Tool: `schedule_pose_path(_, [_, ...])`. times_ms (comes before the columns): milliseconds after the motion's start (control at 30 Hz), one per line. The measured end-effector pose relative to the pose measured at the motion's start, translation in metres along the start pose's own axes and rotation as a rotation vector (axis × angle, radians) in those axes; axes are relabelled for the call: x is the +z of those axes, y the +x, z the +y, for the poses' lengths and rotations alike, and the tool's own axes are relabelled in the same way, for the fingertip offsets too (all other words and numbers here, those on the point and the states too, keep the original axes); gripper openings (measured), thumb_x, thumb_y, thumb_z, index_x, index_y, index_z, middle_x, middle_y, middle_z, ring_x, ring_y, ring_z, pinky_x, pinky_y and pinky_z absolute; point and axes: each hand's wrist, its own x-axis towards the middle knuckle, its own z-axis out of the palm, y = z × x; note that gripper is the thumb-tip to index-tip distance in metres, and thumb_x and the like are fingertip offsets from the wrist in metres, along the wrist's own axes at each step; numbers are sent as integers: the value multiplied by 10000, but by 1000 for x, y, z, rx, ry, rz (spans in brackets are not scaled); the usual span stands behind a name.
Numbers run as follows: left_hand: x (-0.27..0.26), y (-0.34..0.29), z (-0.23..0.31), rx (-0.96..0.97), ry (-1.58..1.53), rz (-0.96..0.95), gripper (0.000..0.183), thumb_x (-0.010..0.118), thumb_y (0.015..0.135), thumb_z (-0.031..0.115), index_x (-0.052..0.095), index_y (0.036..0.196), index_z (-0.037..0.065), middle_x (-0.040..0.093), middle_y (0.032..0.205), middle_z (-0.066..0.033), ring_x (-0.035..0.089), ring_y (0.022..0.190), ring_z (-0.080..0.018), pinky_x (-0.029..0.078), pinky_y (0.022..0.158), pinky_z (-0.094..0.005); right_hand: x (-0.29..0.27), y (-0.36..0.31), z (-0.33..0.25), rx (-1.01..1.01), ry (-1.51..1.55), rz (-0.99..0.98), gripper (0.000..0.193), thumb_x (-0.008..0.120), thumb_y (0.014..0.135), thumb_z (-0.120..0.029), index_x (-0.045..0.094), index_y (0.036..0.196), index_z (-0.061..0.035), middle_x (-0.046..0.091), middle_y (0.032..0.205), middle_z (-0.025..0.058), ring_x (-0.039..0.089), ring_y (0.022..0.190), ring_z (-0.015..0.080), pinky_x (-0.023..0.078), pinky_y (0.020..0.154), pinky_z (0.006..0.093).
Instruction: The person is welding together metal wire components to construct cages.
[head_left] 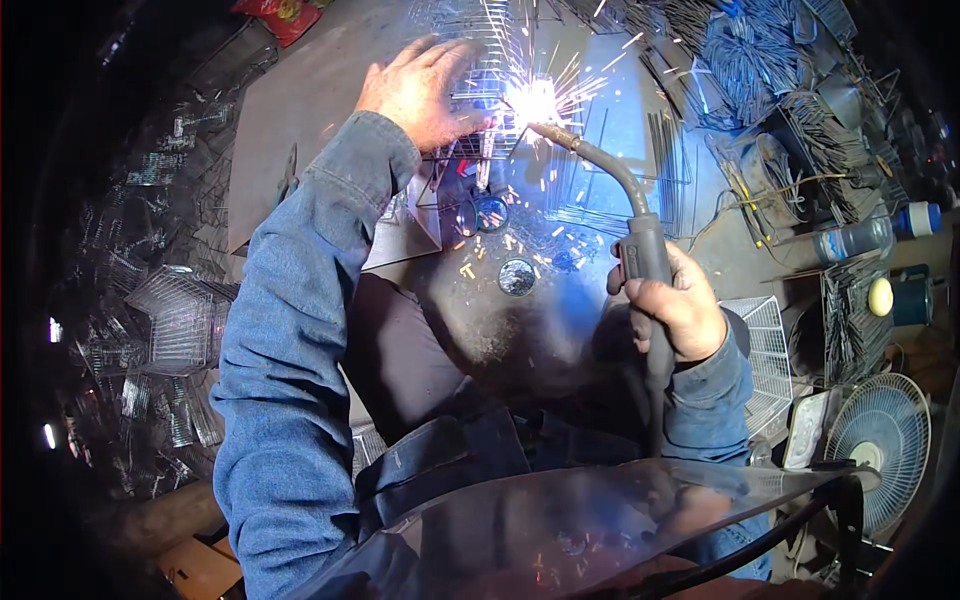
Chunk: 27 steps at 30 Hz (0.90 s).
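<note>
My right hand [680, 305] is wrapped round the grip of a welding torch [648, 250]. The torch's curved neck points up and left to a bright arc, with sparks flying all round it. My left hand [425, 90] is on a wire mesh piece [485, 70] just left of the arc, its fingers bent over the wires and its thumb lower down. The glare hides the wires at the torch tip. Under the mesh stand red-handled locking pliers [483, 175], partly covered. A dark-tinted shield [540, 535] crosses the bottom of the view.
Loose straight rods [668, 150] lie right of the arc on the metal tabletop [285, 130]. Wire bundles [750, 60] are heaped at the far right. Wire baskets [180, 315] stand at left. A fan [878, 450] and a plastic bottle [855, 240] are at right. A round tin [517, 277] sits nearer me.
</note>
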Motion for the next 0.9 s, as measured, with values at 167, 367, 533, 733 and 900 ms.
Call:
schedule_pose_path(167, [-14, 6, 38, -96, 98, -35, 817, 705, 691, 600, 448, 1369, 222, 436, 1434, -3, 389, 1337, -251, 406, 963, -570, -25, 11, -4, -230, 233, 152, 349, 613, 811, -123, 496, 1100, 34, 599, 814, 108, 490, 457, 98, 419, 370, 226])
schedule_pose_path(367, [-41, 45, 53, 211, 195, -307, 1156, 836, 551, 510, 185, 1485, 307, 338, 1489, -55, 361, 1336, -355, 403, 965, -609, -51, 60, 14, -283, 420, 228, 294, 579, 835, -106, 515, 1096, 13, 624, 958, 149, 464, 462, 98, 422, 370, 246])
schedule_pose_path(533, [-19, 95, 57, 499, 229, -198, 1145, 870, 534, 403, 214, 1471, 373, 357, 1477, -33, 430, 1285, -316, 463, 946, -473, -52, 76, 10, -369, 396, 248, 267, 594, 824, -124, 527, 1054, -5, 554, 715, 59, 483, 487, 100, 436, 409, 259])
schedule_pose_path(733, [-3, 137, 70, 373, 210, -194, 955, 814, 596, 498, 360, 1420, 330, 485, 1392, -54, 561, 1156, -308, 490, 936, -413, -39, 83, 2, -363, 302, 381, 211, 592, 808, -134, 537, 963, -2, 541, 689, 62, 489, 457, 120, 436, 404, 272])
schedule_pose_path(900, [-7, 155, 81, 283, 187, -295, 806, 773, 674, 510, 441, 1370, 275, 633, 1191, -63, 629, 1051, -281, 514, 863, -412, -25, 87, 6, -249, 148, 247, 191, 595, 822, -98, 533, 993, -42, 519, 675, 18, 482, 472, 98, 417, 408, 262])
